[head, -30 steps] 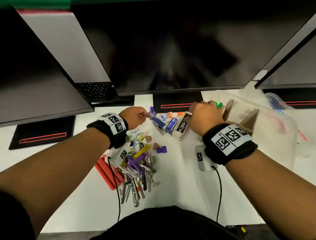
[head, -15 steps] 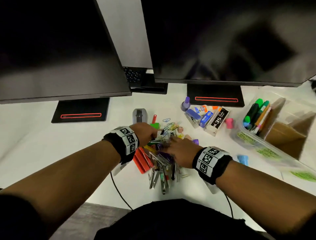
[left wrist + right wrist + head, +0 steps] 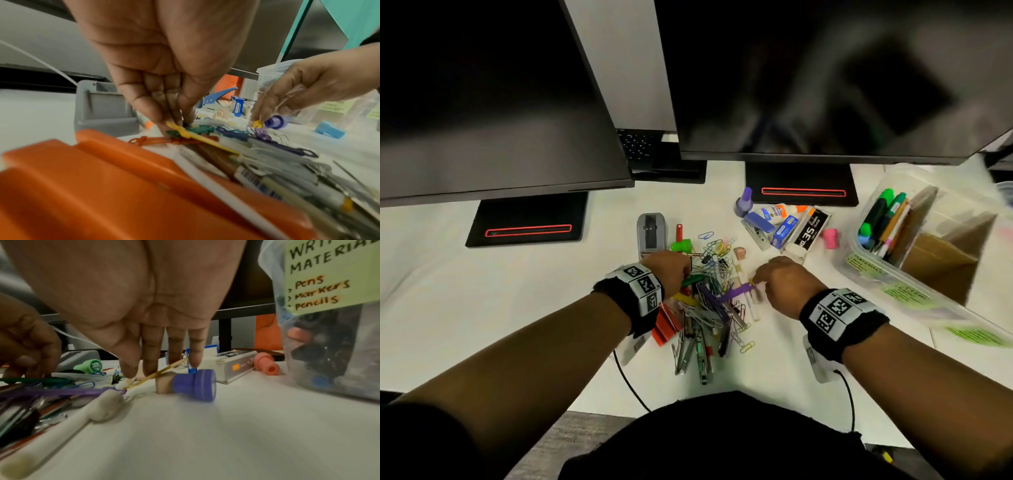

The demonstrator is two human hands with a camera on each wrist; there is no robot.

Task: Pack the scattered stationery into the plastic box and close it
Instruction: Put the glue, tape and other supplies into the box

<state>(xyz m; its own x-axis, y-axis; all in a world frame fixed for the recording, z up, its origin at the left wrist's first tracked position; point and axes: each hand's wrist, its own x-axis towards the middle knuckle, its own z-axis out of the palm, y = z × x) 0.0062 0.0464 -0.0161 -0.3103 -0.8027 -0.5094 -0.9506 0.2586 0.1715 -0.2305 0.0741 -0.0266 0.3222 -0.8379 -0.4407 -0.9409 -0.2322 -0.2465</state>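
You are gathering the clip pile (image 3: pixel 709 301), left of the plastic box (image 3: pixel 924 274); your left hand (image 3: pixel 669 270) pinches clips, your right hand (image 3: pixel 782 282) pinches a yellow piece. Next, presumably carry both pinches rightward into the open box; grip firmly.

bare desk (image 3: pixel 774 370) near | stationery pile (image 3: pixel 709 308) centre | plastic box (image 3: pixel 914 277) right
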